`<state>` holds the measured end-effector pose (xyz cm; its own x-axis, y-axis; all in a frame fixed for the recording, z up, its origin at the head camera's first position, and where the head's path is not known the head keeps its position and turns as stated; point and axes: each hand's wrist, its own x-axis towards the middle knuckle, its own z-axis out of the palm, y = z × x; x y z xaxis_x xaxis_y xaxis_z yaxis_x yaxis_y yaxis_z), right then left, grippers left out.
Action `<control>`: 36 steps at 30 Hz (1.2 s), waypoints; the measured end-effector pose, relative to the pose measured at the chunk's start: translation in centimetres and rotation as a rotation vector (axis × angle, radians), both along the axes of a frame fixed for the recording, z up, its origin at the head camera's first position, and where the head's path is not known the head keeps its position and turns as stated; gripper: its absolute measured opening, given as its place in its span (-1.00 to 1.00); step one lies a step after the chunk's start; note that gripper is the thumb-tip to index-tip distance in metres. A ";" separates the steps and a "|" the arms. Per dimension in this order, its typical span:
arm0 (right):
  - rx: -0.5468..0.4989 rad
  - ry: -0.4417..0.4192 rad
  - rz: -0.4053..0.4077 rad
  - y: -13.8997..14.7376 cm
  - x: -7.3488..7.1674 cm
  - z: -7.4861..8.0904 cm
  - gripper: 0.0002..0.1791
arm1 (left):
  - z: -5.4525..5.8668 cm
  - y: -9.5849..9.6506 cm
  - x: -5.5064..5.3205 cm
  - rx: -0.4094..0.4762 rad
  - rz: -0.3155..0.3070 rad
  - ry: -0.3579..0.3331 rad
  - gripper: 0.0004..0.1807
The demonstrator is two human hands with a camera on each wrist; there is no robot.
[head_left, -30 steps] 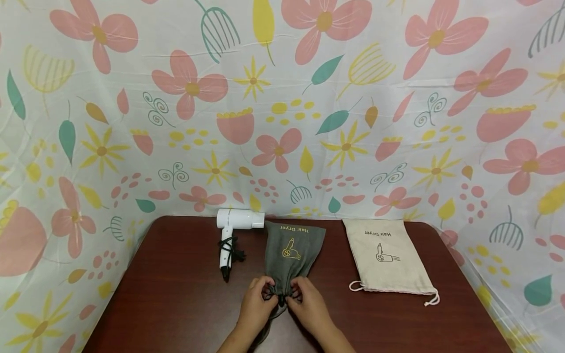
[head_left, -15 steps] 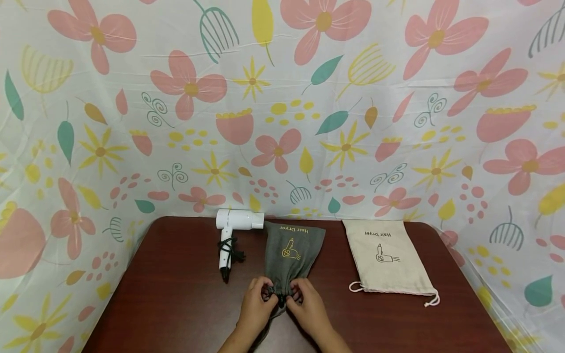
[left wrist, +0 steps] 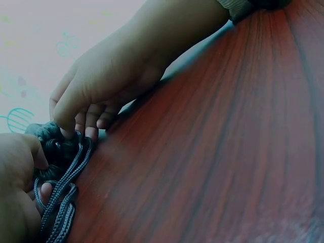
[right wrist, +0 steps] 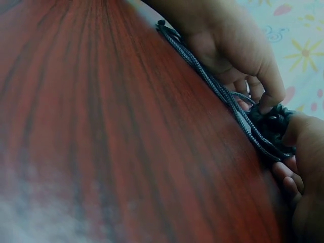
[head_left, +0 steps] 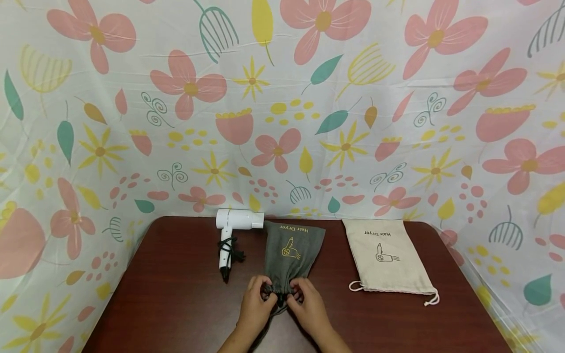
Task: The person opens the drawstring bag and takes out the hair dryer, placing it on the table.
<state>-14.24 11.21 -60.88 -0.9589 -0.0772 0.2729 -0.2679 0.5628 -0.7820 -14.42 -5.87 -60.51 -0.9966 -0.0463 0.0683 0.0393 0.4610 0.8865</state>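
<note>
Hardly shifted, left hand [head_left: 257, 301] and right hand [head_left: 308, 304] pinch the likely soft gray drawstring pouch [head_left: 289, 267] nearside, probably its best hold.

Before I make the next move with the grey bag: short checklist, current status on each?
1. Left grip holds the gathered end of the grey bag: ok.
2. Right grip holds the opposite side of that end: ok.
3. Drawcords clear of both grips: cannot tell; they run close past them.
4. White hair dryer clear of the grey bag: cannot tell; it ends right at the bag's far corner.
5. Black cable bundled at the dryer's handle: ok.
6. Beige bag out of the way: ok, lying apart to the right.
</note>
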 end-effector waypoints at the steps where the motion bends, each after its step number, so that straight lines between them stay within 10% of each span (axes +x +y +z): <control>1: -0.003 0.005 -0.004 0.0 0.0 -0.1 -0.67 | 0.0 0.0 0.0 0.003 0.002 0.003 -0.74; 36: -0.115 0.119 -0.133 0.0 -0.2 -0.5 -0.66 | 0.0 0.5 0.2 0.098 0.107 0.076 -0.74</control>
<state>-14.45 11.22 -61.40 -0.9191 0.0859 0.3845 -0.2914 0.5085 -0.8102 -14.23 -5.32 -60.49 -0.9776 -0.1625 0.1336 0.0634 0.3777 0.9237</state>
